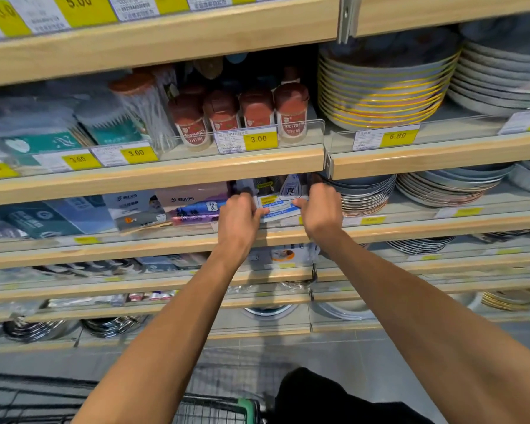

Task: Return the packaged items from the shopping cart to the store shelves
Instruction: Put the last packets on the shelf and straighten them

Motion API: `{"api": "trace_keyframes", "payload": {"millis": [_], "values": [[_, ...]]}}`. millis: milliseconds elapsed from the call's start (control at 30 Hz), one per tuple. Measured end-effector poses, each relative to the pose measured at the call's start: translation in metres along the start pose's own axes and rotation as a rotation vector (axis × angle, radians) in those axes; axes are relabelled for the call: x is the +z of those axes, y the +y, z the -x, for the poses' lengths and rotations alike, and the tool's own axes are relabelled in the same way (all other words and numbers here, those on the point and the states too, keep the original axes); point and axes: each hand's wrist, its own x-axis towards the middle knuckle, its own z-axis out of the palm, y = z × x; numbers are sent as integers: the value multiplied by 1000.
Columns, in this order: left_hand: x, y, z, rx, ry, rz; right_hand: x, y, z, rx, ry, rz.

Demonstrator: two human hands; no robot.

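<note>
**Head view: both hands on a flat package at the shelf front**

Head view looks down two bare forearms reaching to a wooden store shelf (pixel 153 240). The left hand (pixel 237 223) and the right hand (pixel 320 209) each pinch one side of a flat plastic package (pixel 280 198), white and blue with a dark upper part. Fingers of both hands are clenched on its side edges, thumbs over the front face. The package stands nearly upright just behind the shelf's front edge, near the right end of this shelf section, beside the metal divider bracket (pixel 328 165).

Left of the package on the same shelf lie a purple-blue roll pack (pixel 196 211) and a grey-white boxed pack (pixel 136 209). Past the divider, to the right, sit stacks of plates (pixel 366 194). On the shelf above, red-capped toothpick jars (pixel 257 114) stand behind a yellow price tag (pixel 260 139) reading 3.00, with yellow-rimmed plates (pixel 383 93) to their right.

At the bottom edge of the view, the shopping cart (pixel 221 408) shows its wire basket and a green rim.
</note>
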Motion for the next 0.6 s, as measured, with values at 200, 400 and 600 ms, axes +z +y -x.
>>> {"api": "trace_keyframes", "payload": {"millis": [200, 400, 600], "values": [[0, -1, 12, -35, 29, 81, 15, 8, 8, 69, 8, -88], [7, -12, 24, -78, 13, 164, 32, 15, 26, -22, 172, -221], [6, -3, 7, -117, 19, 122, 42, 13, 18, -78, 83, -138]]}}
